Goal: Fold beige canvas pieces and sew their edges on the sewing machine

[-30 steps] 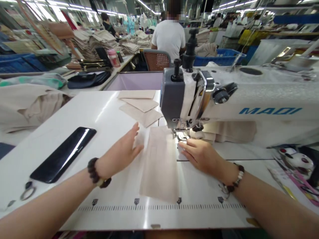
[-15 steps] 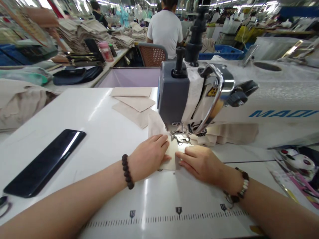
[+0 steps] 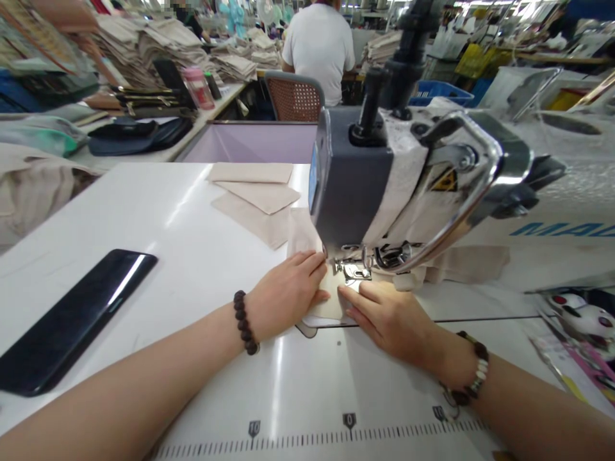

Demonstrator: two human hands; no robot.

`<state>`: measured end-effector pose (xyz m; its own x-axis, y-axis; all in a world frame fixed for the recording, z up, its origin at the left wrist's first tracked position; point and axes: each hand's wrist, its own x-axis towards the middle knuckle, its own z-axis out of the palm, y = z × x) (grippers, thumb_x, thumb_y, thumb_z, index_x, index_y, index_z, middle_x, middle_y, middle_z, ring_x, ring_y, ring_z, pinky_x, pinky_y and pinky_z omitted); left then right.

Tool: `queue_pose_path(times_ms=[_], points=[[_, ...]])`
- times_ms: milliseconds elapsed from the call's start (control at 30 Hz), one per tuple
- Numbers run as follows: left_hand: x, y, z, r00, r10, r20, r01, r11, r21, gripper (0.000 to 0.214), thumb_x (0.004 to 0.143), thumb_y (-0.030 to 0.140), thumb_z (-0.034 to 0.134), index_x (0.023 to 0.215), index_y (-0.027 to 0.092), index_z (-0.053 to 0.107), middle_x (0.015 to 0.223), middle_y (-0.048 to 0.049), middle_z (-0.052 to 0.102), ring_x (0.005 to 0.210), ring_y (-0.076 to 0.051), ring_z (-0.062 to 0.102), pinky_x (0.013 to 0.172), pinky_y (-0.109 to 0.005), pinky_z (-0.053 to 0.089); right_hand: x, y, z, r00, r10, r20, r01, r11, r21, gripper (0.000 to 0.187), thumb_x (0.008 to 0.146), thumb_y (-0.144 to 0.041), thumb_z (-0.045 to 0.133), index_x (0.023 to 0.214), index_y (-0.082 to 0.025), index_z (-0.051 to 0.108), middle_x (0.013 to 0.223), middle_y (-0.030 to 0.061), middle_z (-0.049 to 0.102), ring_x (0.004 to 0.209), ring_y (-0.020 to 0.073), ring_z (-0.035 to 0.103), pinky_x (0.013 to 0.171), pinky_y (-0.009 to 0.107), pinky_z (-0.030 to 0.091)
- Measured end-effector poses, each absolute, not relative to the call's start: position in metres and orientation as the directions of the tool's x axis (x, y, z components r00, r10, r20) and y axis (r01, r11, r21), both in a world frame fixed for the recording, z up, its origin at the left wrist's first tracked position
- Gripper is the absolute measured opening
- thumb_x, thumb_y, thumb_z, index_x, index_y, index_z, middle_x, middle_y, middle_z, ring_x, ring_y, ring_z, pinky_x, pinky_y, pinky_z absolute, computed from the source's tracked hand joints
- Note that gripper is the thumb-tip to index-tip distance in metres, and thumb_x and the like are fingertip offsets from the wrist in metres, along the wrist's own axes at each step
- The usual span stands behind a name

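So, view: head camera, looking down past both forearms at a sewing bench (image 3: 144, 221).

Thing in hand: a beige fabric piece (image 3: 327, 301), lying flat on the bench and running under the presser foot (image 3: 353, 270) of the sewing machine. A flap of it stands up against the machine's left side at about 11 o'clock from the foot.

Left hand (image 3: 288, 298): at about 7 o'clock from the foot, on the fabric's left part. Its grip is open, with the palm down and the fingers flat on the cloth, pointing toward the foot.

Right hand (image 3: 389, 317): at about 5 o'clock from the foot, on the fabric's right edge. Its grip is also open, with the fingers laid flat and the fingertips close to the left hand's fingertips. The fabric lies between and under both hands, not pinched.

Wrists: a dark bead bracelet (image 3: 244, 322) on the left, and a dark-and-white bead bracelet (image 3: 473, 371) on the right.

Machine: the grey-and-white MAQI head (image 3: 350, 179) rises from 12 to 2 o'clock, just beyond the hands.

Nearby on the bench: three beige fabric pieces (image 3: 252, 192) overlap at 10 o'clock. A black smartphone (image 3: 72, 323) lies at 9 o'clock, well apart from the hands.

Beyond: a person in a white shirt (image 3: 319, 54) sits at 12 o'clock on a cane-backed chair (image 3: 294, 96), and stacks of beige cloth (image 3: 144, 45) stand at 11 o'clock.
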<state>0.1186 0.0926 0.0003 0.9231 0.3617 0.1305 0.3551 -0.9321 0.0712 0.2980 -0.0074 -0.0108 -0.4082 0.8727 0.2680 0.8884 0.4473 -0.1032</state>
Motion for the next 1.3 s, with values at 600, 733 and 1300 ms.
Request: queue_pose_path(times_ms=[600,733,1300], points=[[0.119,0.09,0.005,0.944,0.3,0.135,0.294,-0.954,0.064,0.013,0.088,0.02,0.047,0.089,0.01,0.056,0.098,-0.0119,0.056,0.099,-0.024,0.051,0.086,-0.04,0.044,0.301,-0.008,-0.012,-0.447,0.85,0.279,0.862,0.493,-0.118,0.025,0.091,-0.026,0.038,0.099,-0.014,0.058,0.068,0.0025,0.056,0.061,0.0147,0.048,0.054,0.027,0.031],[0.115,0.078,0.012,0.99,0.124,0.072,0.111,-0.981,0.162,0.014,0.089,0.015,0.043,0.09,0.013,0.057,0.095,-0.008,0.058,0.095,-0.019,0.054,0.085,-0.033,0.046,0.304,-0.011,-0.014,-0.541,0.773,0.333,0.79,0.602,-0.114,0.029,0.093,-0.025,0.035,0.085,-0.016,0.061,0.062,0.0008,0.051,0.056,0.0137,0.043,0.052,0.029,0.027],[0.127,0.09,-0.002,0.946,0.303,0.113,0.275,-0.937,0.213,0.014,0.088,0.01,0.045,0.095,0.007,0.056,0.097,-0.0081,0.058,0.097,-0.016,0.055,0.092,-0.028,0.045,0.295,-0.003,-0.011,-0.318,0.91,0.266,0.915,0.368,-0.166,0.024,0.087,-0.022,0.044,0.106,-0.014,0.057,0.079,0.0051,0.062,0.068,0.0145,0.055,0.051,0.023,0.035]])
